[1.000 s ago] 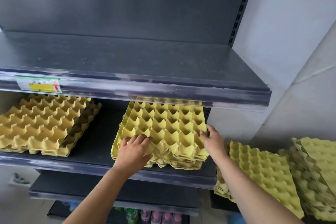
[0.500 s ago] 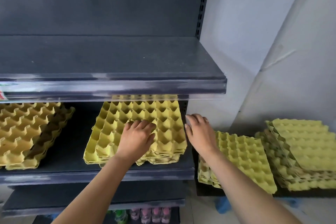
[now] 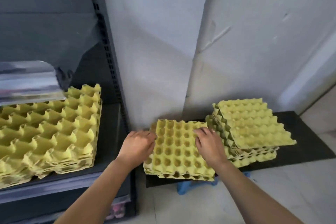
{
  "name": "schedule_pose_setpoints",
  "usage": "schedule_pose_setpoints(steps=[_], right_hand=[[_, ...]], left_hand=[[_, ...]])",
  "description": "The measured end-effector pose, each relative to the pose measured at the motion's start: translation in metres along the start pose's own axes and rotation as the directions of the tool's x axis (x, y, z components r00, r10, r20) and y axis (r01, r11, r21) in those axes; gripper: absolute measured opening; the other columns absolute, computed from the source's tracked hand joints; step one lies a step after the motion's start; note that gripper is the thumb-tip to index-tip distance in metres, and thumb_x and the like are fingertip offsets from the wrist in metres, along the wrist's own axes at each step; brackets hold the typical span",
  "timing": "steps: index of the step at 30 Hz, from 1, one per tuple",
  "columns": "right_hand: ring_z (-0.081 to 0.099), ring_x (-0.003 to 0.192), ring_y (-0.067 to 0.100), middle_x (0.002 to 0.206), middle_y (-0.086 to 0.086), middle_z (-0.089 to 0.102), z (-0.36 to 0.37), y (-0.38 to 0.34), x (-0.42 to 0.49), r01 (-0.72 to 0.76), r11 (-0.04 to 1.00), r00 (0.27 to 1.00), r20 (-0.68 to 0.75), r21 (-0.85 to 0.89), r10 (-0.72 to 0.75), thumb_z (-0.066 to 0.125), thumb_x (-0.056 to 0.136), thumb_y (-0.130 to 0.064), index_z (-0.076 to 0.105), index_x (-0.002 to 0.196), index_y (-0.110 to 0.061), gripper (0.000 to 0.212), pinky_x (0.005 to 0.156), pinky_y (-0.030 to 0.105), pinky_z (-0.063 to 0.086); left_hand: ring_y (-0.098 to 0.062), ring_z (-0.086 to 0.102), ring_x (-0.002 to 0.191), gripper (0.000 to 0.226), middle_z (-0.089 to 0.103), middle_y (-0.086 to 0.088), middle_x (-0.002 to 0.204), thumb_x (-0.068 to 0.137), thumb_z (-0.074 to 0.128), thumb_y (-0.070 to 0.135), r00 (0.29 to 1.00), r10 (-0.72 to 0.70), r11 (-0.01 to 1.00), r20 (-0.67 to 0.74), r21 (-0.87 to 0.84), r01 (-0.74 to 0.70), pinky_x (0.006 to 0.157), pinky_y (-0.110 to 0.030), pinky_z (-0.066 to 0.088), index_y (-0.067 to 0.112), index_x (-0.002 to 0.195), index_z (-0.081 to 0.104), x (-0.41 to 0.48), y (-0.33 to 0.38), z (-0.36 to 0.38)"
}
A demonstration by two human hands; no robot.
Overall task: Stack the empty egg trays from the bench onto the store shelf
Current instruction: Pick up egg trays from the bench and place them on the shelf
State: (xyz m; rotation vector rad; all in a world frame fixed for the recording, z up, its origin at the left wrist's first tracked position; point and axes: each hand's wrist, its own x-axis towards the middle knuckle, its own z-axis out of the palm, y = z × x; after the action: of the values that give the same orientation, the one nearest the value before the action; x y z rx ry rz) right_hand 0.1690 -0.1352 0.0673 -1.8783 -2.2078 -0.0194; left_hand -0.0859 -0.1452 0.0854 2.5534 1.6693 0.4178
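The top tray (image 3: pixel 179 149) is lying cups-up on the near stack (image 3: pixel 181 173). This stack is sitting on the black bench (image 3: pixel 305 143) at roughly 5 o'clock in the view.

The left hand (image 3: pixel 137 148) is meeting the top tray at its 9 o'clock edge. Its fingers (image 3: pixel 151 137) are lying close together and curling over that edge, gripping it.

The right hand (image 3: pixel 209 146) is resting on the top tray toward its 2 o'clock corner. Its fingers (image 3: pixel 199 132) are bending, slightly spread, with the tips on the moulded ridges. Whether they are pinching the cardboard cannot be told.

The far stack (image 3: pixel 252 129) is standing on the same bench, just beside the near stack at its 2 o'clock. Its trays are lying unevenly, the uppermost one skewed.

The shelf stack (image 3: pixel 49 132) is sitting at 9 o'clock on the dark shelf (image 3: pixel 63 185), beyond the slotted upright (image 3: pixel 109 60).

A blue object (image 3: pixel 185 187) is showing below the bench's front edge at 6 o'clock. A pale wall (image 3: pixel 254 32) is rising behind the bench at 12 o'clock.
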Motion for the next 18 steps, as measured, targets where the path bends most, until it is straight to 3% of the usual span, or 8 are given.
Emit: schedule_pose_setpoints(steps=[4,9,15,18], right_hand=[[0.055,0.109,0.026,0.12,0.003,0.062,0.02,0.056,-0.005,-0.057,0.998,0.992,0.117,0.01,0.056,0.045,0.095,-0.021,0.058,0.127,-0.02,0.034,0.087,0.037,0.047],[0.053,0.109,0.024,0.124,0.001,0.058,0.051,0.09,-0.01,-0.109,0.994,0.965,0.243,0.009,0.104,0.039,0.098,-0.023,0.052,0.132,-0.022,0.036,0.087,0.034,0.044],[0.048,0.115,0.026,0.131,0.004,0.048,0.096,0.105,-0.007,-0.294,0.954,0.878,0.41,0.059,0.246,0.039,0.098,-0.027,0.04,0.14,-0.022,0.042,0.085,0.035,0.045],[0.046,0.118,0.029,0.132,0.008,0.045,0.125,0.111,0.002,-0.377,0.923,0.839,0.451,0.078,0.305,0.042,0.098,-0.026,0.038,0.141,-0.018,0.045,0.088,0.037,0.044]], left_hand=[[-0.017,0.056,0.101,0.025,0.063,0.007,0.103,0.093,0.045,0.029,0.995,-0.051,0.998,0.082,-0.033,0.054,0.088,-0.031,0.036,0.024,0.113,0.059,0.022,0.02,0.041],[-0.012,0.054,0.107,0.028,0.06,0.01,0.115,0.094,0.044,0.028,0.972,-0.109,0.991,0.209,-0.057,0.123,0.089,-0.028,0.036,0.026,0.119,0.057,0.041,0.025,0.083],[-0.015,0.046,0.118,0.04,0.044,0.004,0.134,0.093,0.047,0.031,0.889,-0.261,0.944,0.376,-0.092,0.316,0.091,-0.029,0.042,0.027,0.133,0.044,0.06,0.014,0.139],[-0.017,0.038,0.125,0.049,0.038,0.002,0.139,0.092,0.048,0.032,0.868,-0.271,0.949,0.417,-0.035,0.313,0.095,-0.03,0.039,0.025,0.139,0.036,0.069,0.002,0.174]])
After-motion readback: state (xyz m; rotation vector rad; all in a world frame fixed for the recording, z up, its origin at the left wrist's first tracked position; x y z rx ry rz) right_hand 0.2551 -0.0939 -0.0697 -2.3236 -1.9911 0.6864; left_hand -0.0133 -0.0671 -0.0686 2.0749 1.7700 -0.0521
